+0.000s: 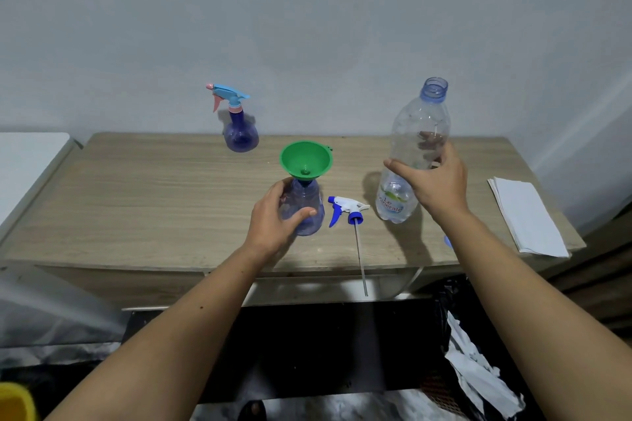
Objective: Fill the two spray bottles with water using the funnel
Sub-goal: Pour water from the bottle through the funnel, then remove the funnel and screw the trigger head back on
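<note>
At the near edge of the counter [136, 188], a detached sprayer head [345, 210] is laid on its side, its long dip tube [360, 256] reaching out past the near edge; it has evidently been unscrewed so that a bottle neck is free for filling. Just to its left, the open spray bottle [306, 212] is stood upright and is steadied by the left hand [273, 222], whose fingers and thumb are curled round its lower body, presumably so that it cannot tip while being filled. The green funnel [305, 161] is seated in that neck, its mouth turned up to receive a pour.

To the right, the clear water bottle [415, 154] is gripped about its middle by the right hand [436, 181], fingers wrapped behind and thumb across the front. Its cap is off and it is held nearly upright, so no water is being poured yet; only a little water appears to be left in its base. Folded white paper [528, 215] lies at the far-right edge, probably for wiping spills.

Farthest off, against the wall, the second spray bottle [239, 126] is stood with its sprayer still fitted, well apart from the rest; whether it is filled cannot be told.
</note>
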Motion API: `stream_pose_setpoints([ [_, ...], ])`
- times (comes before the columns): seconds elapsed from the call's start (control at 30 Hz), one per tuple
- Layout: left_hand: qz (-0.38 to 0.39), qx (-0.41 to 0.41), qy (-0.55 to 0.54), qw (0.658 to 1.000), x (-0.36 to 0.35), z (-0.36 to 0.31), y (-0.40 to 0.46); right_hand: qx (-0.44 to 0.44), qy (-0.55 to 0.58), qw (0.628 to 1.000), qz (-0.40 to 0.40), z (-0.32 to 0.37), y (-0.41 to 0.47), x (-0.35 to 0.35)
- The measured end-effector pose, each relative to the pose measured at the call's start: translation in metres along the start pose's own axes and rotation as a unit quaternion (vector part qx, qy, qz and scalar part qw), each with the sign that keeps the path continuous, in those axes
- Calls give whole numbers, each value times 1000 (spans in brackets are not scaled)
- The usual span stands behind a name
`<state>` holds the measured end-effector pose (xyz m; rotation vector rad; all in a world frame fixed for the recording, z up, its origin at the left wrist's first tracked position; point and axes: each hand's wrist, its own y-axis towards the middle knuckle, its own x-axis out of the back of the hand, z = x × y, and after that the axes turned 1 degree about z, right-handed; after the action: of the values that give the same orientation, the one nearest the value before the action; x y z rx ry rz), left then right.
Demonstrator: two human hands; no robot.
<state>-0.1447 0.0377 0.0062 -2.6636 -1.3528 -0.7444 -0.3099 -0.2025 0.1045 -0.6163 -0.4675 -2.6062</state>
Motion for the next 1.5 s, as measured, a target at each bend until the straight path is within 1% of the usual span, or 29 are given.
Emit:
stream_pose_setpoints([
  [0.2,4,-3,-4,1000,0,1,0,-30,3,999,-21,-8,-7,5],
  [0.33,4,3,-3,1000,0,2,0,-55,4,998,-15,-11,-10,6],
  [0.47,6,5,-3,1000,0,1,0,-59,0,998,-28,-11,-13,3],
  [0.57,6,6,-4,1000,0,1,0,-29,-12,995,-93,-6,-18,4],
  [0.67,7,-1,-9,1000,1,2,0,33,-8,987,-159,2,-25,5],
  [0.73,8,3,-12,1000,1,0,0,80,8,981,-179,12,-32,6],
  [0.83,8,12,-20,1000,0,-2,-1,133,22,974,-181,31,-44,2],
  [0.93,10,14,-19,1000,0,-1,-1,173,23,971,-162,44,-58,-9],
  [1.03,9,14,-16,1000,2,0,0,209,12,971,-118,52,-69,-24],
  [1.1,11,11,-18,1000,2,0,-1,241,9,968,-67,55,-73,-35],
  [1.17,12,9,-23,1000,2,1,0,268,-2,963,1,55,-72,-45],
  [1.23,10,8,-28,1000,3,1,0,294,-32,953,65,53,-69,-54],
  [1.3,7,0,-29,1000,3,2,0,319,-63,940,104,49,-66,-62],
  [1.4,5,-11,-31,999,2,3,-1,332,-90,931,126,47,-61,-69],
  [1.5,1,-18,-27,999,2,5,0,344,-95,926,122,50,-55,-71],
])
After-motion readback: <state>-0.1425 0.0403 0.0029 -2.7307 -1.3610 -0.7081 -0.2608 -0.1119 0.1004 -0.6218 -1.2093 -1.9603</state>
